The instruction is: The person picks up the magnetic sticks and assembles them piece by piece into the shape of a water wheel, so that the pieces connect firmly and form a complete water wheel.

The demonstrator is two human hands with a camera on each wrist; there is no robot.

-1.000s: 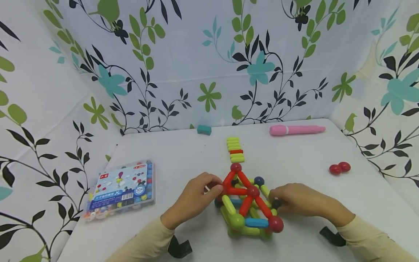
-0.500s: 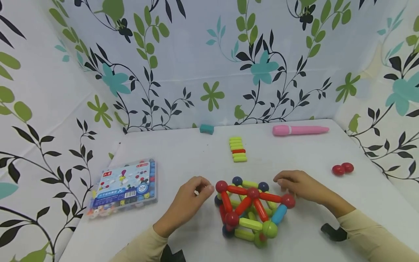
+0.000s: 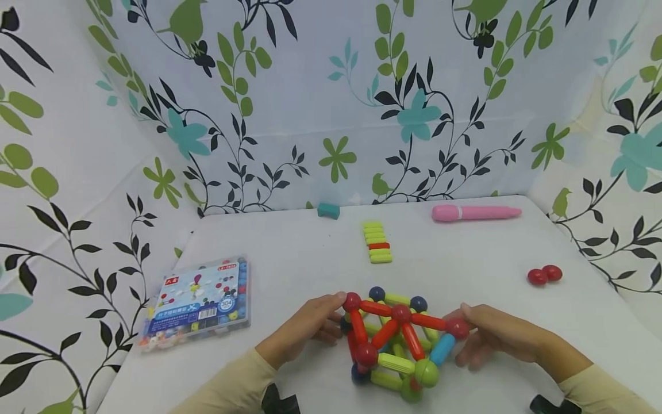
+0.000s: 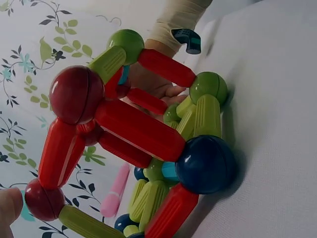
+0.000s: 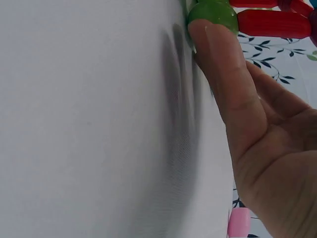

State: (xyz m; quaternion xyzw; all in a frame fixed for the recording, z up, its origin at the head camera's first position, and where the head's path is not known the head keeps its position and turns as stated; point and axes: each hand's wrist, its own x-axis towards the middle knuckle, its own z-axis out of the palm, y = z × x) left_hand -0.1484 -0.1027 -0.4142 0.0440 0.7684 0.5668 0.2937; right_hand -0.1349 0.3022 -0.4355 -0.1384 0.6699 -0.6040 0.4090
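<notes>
A cage-like model of magnetic balls and rods (image 3: 401, 313) sits on the white table, with red, green and dark blue balls joined by red, yellow-green and blue rods. My left hand (image 3: 305, 329) is at its left side, a fingertip against or very close to the upper-left red ball (image 3: 352, 302). On the other side, my right hand (image 3: 509, 336) has its thumb at the right-hand red ball (image 3: 457, 328). In the right wrist view, extended fingers (image 5: 233, 79) of that hand meet a low green ball (image 5: 214, 15). The model's far underside is mostly hidden.
A plastic box of beads (image 3: 199, 302) lies at left. Behind the model is a row of loose rods (image 3: 377, 242), several yellow-green and one red. Two red balls (image 3: 538, 277) sit at right. A pink pen-shaped object (image 3: 476, 213) and a teal block (image 3: 328, 211) lie near the back edge.
The model has turned, its red peak tipping down and round to the left. Both hands came off it, then returned to its two sides; the right hand has also moved nearer me.
</notes>
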